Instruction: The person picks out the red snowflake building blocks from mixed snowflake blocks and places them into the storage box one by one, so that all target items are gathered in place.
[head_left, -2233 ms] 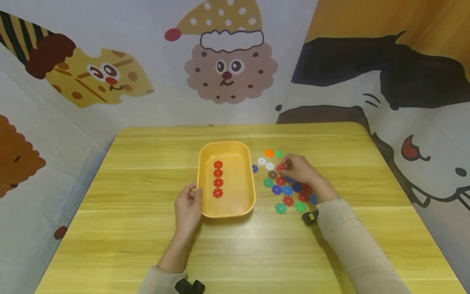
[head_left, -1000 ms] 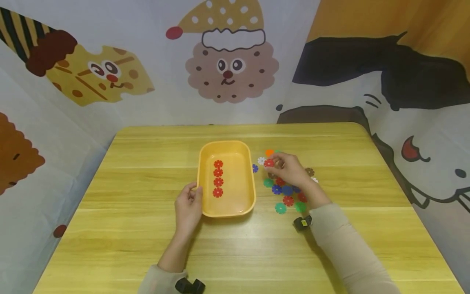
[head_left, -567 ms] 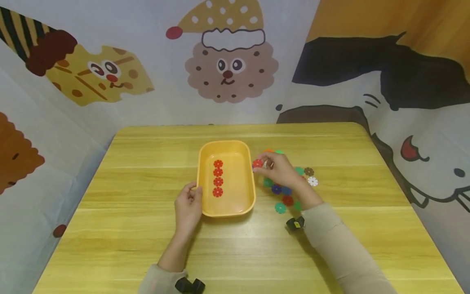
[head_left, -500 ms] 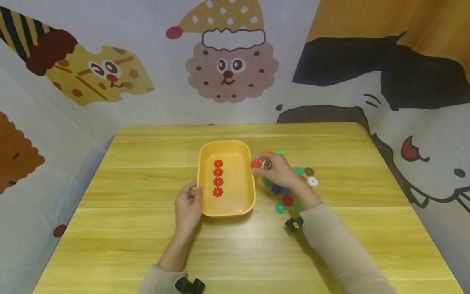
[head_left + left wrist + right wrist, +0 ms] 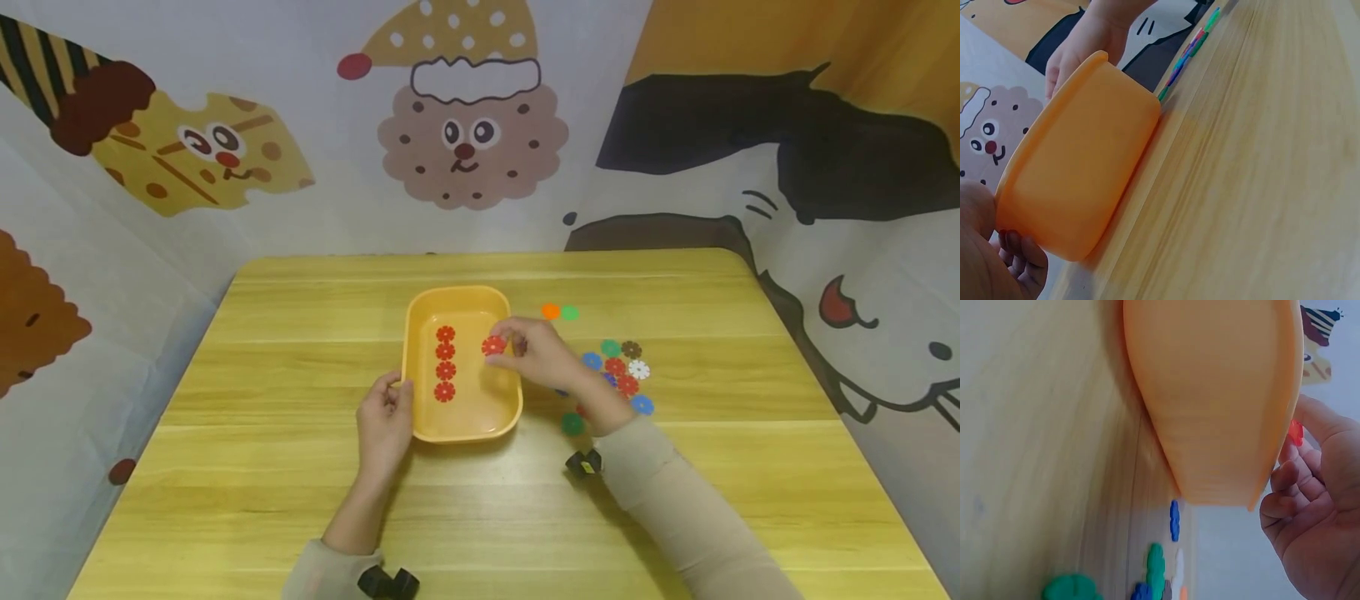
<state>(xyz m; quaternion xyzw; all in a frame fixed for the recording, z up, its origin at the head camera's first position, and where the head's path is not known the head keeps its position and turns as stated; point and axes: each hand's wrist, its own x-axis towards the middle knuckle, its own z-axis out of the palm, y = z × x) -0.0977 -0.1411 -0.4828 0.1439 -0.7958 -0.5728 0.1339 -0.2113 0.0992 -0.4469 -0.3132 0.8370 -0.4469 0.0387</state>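
My left hand (image 5: 385, 425) holds the left rim of a yellow plastic tray (image 5: 472, 421). In the left wrist view its fingers (image 5: 1032, 259) curl beneath the rim of the tray (image 5: 1079, 162). Over the tray's right side, my right hand (image 5: 543, 358) pinches a red snowflake disc (image 5: 492, 346) between thumb and fingertips. The right wrist view shows a bit of that red disc (image 5: 1296, 432) just beyond the rim, by the right hand (image 5: 1329, 506). Several matching red discs (image 5: 446, 371) form a vertical row on the tray's left half.
Right of the tray lie several loose snowflake discs, among them a white one (image 5: 639, 369), a brown one (image 5: 632, 350) and a blue one (image 5: 642, 405), partly hidden by the right arm. An orange disc (image 5: 551, 311) and a light green disc (image 5: 570, 313) sit farther back.
My right hand has carried the red disc leftward from the loose discs, past the tray's right rim to above its inside. The left hand and tray have stayed in place.
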